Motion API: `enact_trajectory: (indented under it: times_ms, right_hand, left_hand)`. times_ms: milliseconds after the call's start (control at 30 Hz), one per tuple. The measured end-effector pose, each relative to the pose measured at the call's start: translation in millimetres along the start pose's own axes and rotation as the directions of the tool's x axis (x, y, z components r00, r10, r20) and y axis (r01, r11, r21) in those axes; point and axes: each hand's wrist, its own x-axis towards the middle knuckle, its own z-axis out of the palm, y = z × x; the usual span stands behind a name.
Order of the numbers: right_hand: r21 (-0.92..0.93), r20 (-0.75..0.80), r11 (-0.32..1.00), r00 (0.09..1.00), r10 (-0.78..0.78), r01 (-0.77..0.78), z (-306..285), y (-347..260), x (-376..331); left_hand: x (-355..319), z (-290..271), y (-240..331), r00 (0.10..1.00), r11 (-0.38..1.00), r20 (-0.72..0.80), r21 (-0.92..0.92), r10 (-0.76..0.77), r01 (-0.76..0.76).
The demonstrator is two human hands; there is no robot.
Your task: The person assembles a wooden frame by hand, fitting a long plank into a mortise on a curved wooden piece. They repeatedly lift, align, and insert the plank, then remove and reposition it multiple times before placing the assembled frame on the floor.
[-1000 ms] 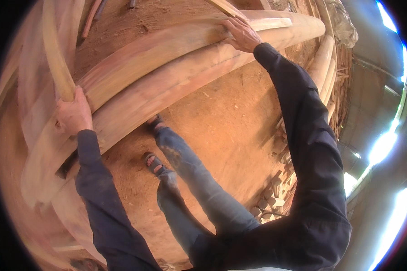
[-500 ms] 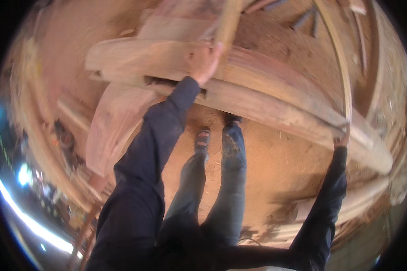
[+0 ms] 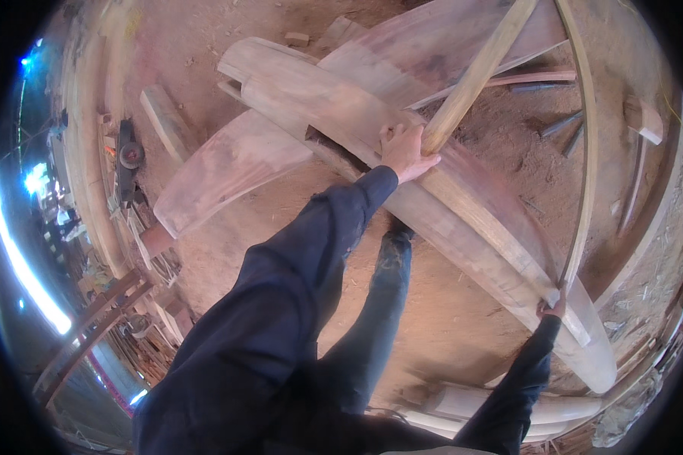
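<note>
My left hand (image 3: 408, 150) lies on a thick, hewn timber (image 3: 311, 95), just right of a dark slot (image 3: 334, 145) cut in it. Its fingers are apart and bent on the wood, with the thumb out beside the lower end of a straight wooden bar (image 3: 474, 80). Part of that end is hidden by the hand. My right hand (image 3: 552, 308) is closed round the lower end of a long curved wooden strip (image 3: 584, 144), near the timber's right end. Bar and strip come close together at the top edge.
A broad plank (image 3: 235, 163) crosses beneath the timber. Short pipes (image 3: 561, 125) and a wood block (image 3: 643, 120) lie on the dirt at right. Long timbers (image 3: 91, 152) line the left, near a small wheeled tool (image 3: 131, 155). More pale logs (image 3: 463, 400) lie at lower right.
The view has turned, so the timber now slants down to the right more steeply. Both hands keep about the same places on the wood. The left hand's fingers show more clearly.
</note>
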Motion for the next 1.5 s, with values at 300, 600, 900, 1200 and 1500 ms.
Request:
enact_trajectory:
  times_ms: [300, 600, 900, 1200, 1500]
  right_hand:
    - [-0.038, -0.262, 0.994, 0.961, 0.084, -0.098, 52, 9, -24]
    - [0.045, -0.345, 0.982, 0.920, 0.187, -0.183, 41, -5, -34]
    - [0.317, -0.162, 0.784, 0.845, -0.510, 0.534, 34, -46, -293]
    - [-0.094, -0.052, 0.294, 0.290, -0.956, 0.951, 163, -86, -596]
    - [-0.222, 0.017, -0.089, -0.087, -0.996, 0.971, 340, -70, -745]
  left_hand:
    - [-3, -9, 8, 0.998, 0.998, 0.017, -0.011, -0.059, 0.059]
    - [-3, -12, 11, 0.998, 0.996, 0.010, -0.058, -0.063, 0.063]
    - [-9, -21, -21, 0.999, 0.964, 0.023, -0.266, 0.034, -0.026]
    - [26, -23, -67, 0.977, 0.641, 0.065, -0.763, 0.204, -0.083]
    - [42, -40, -74, 0.975, 0.493, 0.111, -0.870, 0.195, 0.001]
